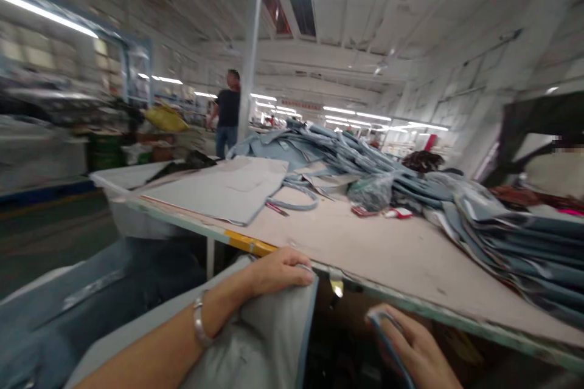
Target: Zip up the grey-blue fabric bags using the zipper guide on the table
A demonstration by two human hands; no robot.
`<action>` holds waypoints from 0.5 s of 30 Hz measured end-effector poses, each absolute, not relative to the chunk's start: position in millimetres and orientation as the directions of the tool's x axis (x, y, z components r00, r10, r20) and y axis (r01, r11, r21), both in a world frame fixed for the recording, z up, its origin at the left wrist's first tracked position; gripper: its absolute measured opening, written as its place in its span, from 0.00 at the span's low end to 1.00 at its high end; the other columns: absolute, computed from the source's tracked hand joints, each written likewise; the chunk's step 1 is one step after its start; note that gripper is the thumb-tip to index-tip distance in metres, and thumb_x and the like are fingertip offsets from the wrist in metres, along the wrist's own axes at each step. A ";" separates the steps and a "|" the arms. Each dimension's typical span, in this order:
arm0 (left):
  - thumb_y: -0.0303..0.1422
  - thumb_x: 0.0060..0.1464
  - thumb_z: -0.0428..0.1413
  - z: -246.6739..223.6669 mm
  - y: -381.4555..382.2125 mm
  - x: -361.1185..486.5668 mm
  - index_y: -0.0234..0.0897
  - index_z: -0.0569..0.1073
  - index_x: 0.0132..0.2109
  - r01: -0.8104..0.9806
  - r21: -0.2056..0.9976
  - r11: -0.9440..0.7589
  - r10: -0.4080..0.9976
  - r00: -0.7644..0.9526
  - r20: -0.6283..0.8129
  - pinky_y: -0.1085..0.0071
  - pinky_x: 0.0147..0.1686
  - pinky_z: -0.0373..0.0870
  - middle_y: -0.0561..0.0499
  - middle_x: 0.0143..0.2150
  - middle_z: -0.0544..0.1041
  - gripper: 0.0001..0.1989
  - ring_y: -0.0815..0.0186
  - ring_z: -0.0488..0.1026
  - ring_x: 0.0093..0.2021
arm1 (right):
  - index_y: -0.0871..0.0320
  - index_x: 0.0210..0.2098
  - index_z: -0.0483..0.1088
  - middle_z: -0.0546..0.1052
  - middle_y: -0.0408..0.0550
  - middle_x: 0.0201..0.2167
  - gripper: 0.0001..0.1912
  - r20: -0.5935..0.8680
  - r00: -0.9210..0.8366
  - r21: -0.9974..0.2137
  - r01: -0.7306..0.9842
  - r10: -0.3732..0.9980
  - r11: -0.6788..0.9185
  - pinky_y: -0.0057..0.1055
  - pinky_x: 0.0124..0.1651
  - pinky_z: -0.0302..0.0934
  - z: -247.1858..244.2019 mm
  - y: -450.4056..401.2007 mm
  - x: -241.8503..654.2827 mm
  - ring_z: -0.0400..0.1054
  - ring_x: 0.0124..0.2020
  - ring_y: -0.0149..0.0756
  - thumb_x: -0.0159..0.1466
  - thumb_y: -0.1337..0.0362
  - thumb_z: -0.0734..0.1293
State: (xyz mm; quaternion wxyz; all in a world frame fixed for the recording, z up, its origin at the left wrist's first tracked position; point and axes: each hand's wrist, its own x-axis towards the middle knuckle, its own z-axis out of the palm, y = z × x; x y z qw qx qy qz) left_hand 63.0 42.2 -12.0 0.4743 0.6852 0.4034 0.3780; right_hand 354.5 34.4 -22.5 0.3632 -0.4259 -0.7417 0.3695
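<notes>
My left hand (280,270), with a metal band on the wrist, is closed on the top corner of a grey fabric panel (278,316) with a blue edge. The panel hangs down in front of the table's edge. To the right, my right hand (410,337) pinches a narrow blue-grey strip (387,343) that curves downward. Whether the strip joins the panel is out of sight. On the table (319,234) a flat grey panel (228,185) lies to the left, beside a looped grey-blue strip (301,197) and a small red tool (277,209).
A heap of blue-grey pieces (328,146) covers the table's back, and a layered stack (524,249) sits at right. A plastic bag (371,191) lies mid-table. A white bin (137,219) stands left. A person (227,112) stands beyond, near a post (250,55).
</notes>
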 end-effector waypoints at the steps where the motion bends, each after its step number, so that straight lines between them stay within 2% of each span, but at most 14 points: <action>1: 0.45 0.44 0.58 -16.7 44.0 64.9 0.35 0.68 0.28 0.191 0.955 -0.226 0.905 0.404 0.134 0.72 0.27 0.49 0.57 0.24 0.60 0.16 0.70 0.54 0.27 | 0.58 0.32 0.74 0.68 0.44 0.26 0.26 0.173 -0.378 -0.873 0.369 0.909 0.319 0.30 0.31 0.57 -23.6 31.0 358.7 0.61 0.29 0.36 0.64 0.40 0.68; 4: 0.45 0.48 0.57 -29.2 48.7 69.9 0.35 0.67 0.28 0.174 0.967 -0.188 0.891 0.445 0.093 0.72 0.26 0.48 0.57 0.24 0.60 0.16 0.70 0.54 0.25 | 0.60 0.35 0.72 0.63 0.41 0.25 0.30 0.076 -0.437 -0.936 0.277 0.896 0.215 0.27 0.29 0.50 -26.0 32.4 362.0 0.54 0.28 0.32 0.59 0.36 0.70; 7: 0.45 0.48 0.57 -33.6 49.5 77.9 0.35 0.67 0.28 0.161 0.973 -0.168 0.875 0.479 0.072 0.72 0.26 0.50 0.56 0.24 0.61 0.16 0.70 0.55 0.26 | 0.59 0.28 0.65 0.58 0.39 0.23 0.31 0.028 -0.393 -0.953 0.266 0.919 0.143 0.25 0.27 0.47 -24.8 37.2 357.2 0.50 0.25 0.28 0.53 0.37 0.75; 9: 0.46 0.47 0.57 -33.3 50.5 84.1 0.35 0.67 0.28 0.153 0.975 -0.162 0.874 0.482 0.069 0.72 0.26 0.50 0.56 0.24 0.61 0.17 0.70 0.55 0.26 | 0.59 0.26 0.62 0.57 0.38 0.23 0.31 0.003 -0.343 -0.947 0.302 0.939 0.114 0.24 0.27 0.47 -21.3 38.5 352.0 0.49 0.25 0.27 0.54 0.39 0.76; 12: 0.47 0.46 0.56 -34.0 56.0 90.3 0.35 0.67 0.28 0.131 0.982 -0.133 0.885 0.463 0.058 0.72 0.26 0.50 0.57 0.24 0.59 0.17 0.70 0.54 0.26 | 0.60 0.29 0.67 0.63 0.40 0.23 0.27 -0.013 -0.380 -0.961 0.259 0.925 0.093 0.25 0.28 0.55 -13.8 41.2 345.9 0.56 0.24 0.29 0.57 0.42 0.76; 15: 0.47 0.46 0.56 -37.2 63.0 91.9 0.35 0.66 0.29 0.102 0.991 -0.085 0.893 0.450 0.030 0.73 0.25 0.50 0.58 0.23 0.59 0.18 0.71 0.53 0.25 | 0.59 0.33 0.72 0.70 0.43 0.23 0.23 -0.077 -0.411 -0.984 0.181 0.908 -0.002 0.27 0.29 0.61 -8.3 48.7 343.9 0.63 0.24 0.32 0.60 0.44 0.74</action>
